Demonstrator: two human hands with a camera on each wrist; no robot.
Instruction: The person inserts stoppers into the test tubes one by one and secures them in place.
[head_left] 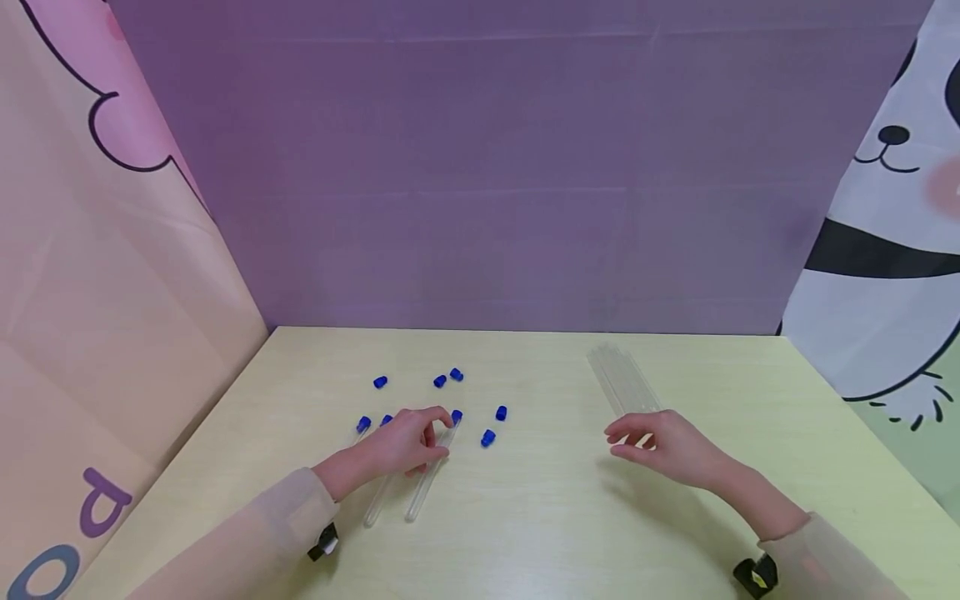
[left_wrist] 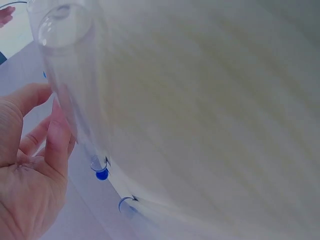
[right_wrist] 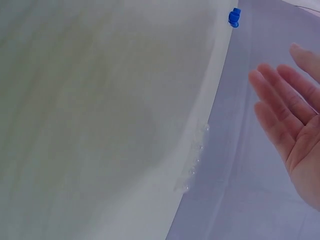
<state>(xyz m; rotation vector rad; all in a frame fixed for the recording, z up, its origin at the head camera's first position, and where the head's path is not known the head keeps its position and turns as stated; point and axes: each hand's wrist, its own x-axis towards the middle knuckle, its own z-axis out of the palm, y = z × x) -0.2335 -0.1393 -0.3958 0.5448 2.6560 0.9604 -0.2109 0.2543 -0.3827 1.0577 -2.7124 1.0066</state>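
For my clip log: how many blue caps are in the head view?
8 blue caps: three loose at the back, two loose right of the left hand, and three at the far ends of clear tubes by that hand. More could be hidden under it.

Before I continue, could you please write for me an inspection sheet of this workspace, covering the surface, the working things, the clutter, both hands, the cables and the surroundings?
Surface: pale table, with shadows near the hands.
Job's things: blue-capped tubes, partly hidden by the left hand; five loose blue caps; a row of clear tubes farther right.
Clutter: nothing seen.
Left hand: thumb and fingers at one capped tube; whether it is gripped is unclear.
Right hand: holds nothing, fingers relaxed, near the clear tubes.
Cables: nothing seen.
Surroundings: purple backdrop behind, pinkish printed panel left, panda-print panel right.
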